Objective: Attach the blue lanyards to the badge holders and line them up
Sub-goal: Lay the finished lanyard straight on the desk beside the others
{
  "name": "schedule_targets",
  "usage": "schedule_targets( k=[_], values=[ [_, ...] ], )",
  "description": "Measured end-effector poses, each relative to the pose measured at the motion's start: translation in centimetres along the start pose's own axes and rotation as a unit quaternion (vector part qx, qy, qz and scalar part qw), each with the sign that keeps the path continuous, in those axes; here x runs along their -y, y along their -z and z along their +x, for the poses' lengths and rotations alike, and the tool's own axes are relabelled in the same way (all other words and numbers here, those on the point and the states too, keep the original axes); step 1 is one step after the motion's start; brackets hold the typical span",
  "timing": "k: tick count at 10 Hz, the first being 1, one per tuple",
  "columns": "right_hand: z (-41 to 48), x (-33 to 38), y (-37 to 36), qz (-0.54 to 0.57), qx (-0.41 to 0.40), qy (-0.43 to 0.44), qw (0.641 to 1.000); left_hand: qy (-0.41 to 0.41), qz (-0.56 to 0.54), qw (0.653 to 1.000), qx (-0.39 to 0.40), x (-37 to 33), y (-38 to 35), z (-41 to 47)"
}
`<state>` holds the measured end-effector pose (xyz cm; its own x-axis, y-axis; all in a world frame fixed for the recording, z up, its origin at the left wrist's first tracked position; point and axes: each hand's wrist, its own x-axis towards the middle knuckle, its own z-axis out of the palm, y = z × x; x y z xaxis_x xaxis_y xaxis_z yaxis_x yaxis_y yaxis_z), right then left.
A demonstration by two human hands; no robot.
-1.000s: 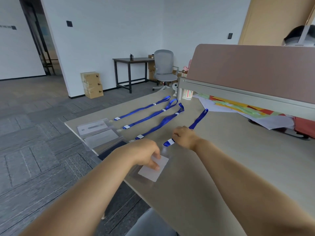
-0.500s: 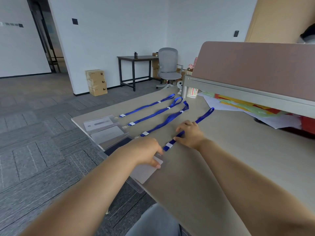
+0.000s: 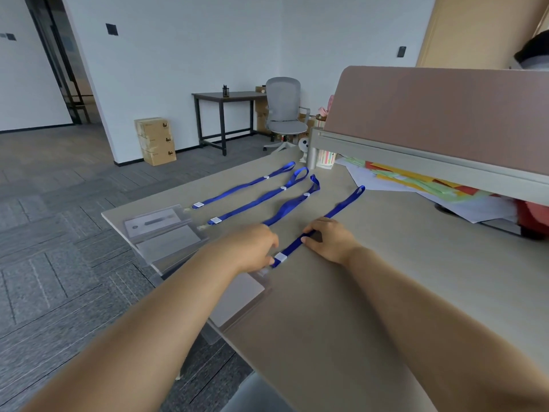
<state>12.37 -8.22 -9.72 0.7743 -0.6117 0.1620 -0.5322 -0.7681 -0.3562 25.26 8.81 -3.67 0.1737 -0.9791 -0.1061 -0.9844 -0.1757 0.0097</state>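
**A:** Desk (image 3: 341,337), near left edge: badge holder (image 3: 240,295) lies flat.
**B:** Hands?
**A:** Left hand (image 3: 252,251) is curled, pinching the lanyard (image 3: 292,247) at its near end, just above the holder. Right hand (image 3: 329,240) pinches the strap just farther along. Three other lanyards (image 3: 286,208) lie far left.

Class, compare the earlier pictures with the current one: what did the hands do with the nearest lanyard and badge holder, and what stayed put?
The right hand slid along the nearest lanyard, away from its clip end, and holds the strap. The left hand left the face of the badge holder and now pinches the clip end. The three other lanyards and the stack of badge holders stayed.
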Motion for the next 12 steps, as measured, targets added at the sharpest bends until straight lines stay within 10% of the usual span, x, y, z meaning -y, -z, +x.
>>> schedule_targets(
  k=[3, 12],
  values=[
    [2.1, -3.6, 1.5, -0.037, 0.009, -0.137, 0.99, -0.06, 0.002, 0.998, 0.001, -1.9, -1.7, 6.6],
    [5.2, -5.5, 1.4, -0.025, 0.01, -0.065, 0.998, -0.01, 0.008, 0.999, -0.045, -0.4, -1.0, 9.1]
  ],
)
